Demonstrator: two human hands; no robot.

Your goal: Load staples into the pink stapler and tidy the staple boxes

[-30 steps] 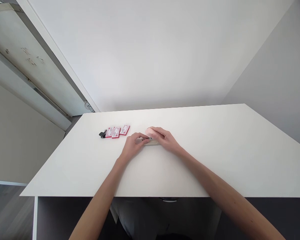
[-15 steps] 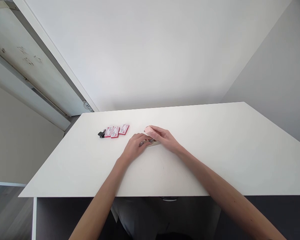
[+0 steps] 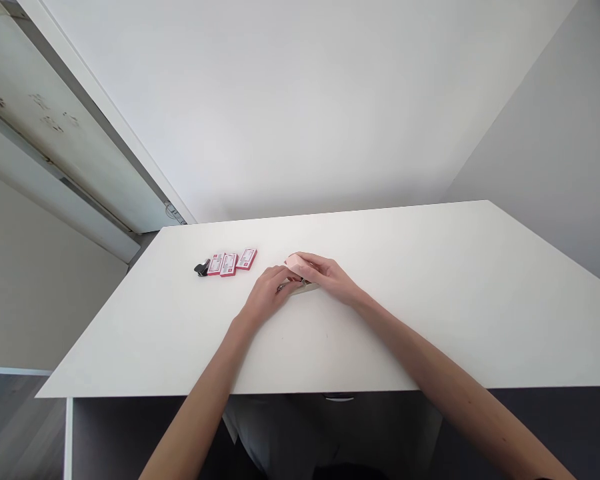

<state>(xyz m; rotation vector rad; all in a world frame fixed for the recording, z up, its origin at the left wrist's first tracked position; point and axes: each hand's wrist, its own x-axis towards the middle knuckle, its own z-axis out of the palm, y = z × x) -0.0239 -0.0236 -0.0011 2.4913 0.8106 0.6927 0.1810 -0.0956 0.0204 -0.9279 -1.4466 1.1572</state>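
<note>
My right hand (image 3: 331, 277) is closed around a small pale pink box (image 3: 296, 262), tilted just above the tabletop. Beside it, my left hand (image 3: 269, 291) curls its fingers around a low, pale-edged thing (image 3: 307, 289), whose kind I cannot make out. Small shiny metal pieces (image 3: 281, 287) show at the left thumb, and more lie between the two hands. Fingers hide much of both held things. To the left, a black binder clip (image 3: 202, 268) touches a row of small red-and-white boxes (image 3: 229, 265) lying flat.
The white table (image 3: 380, 320) ends in a straight front edge close to my forearms. Behind it rises a white wall (image 3: 320, 113), with a grey wall (image 3: 555, 140) on the right. A door frame (image 3: 115, 127) stands at the left.
The pink box has shifted slightly left and down toward my left hand, covering more of the metal pieces. My left hand stays nearly in place. The small boxes and clip lie unmoved.
</note>
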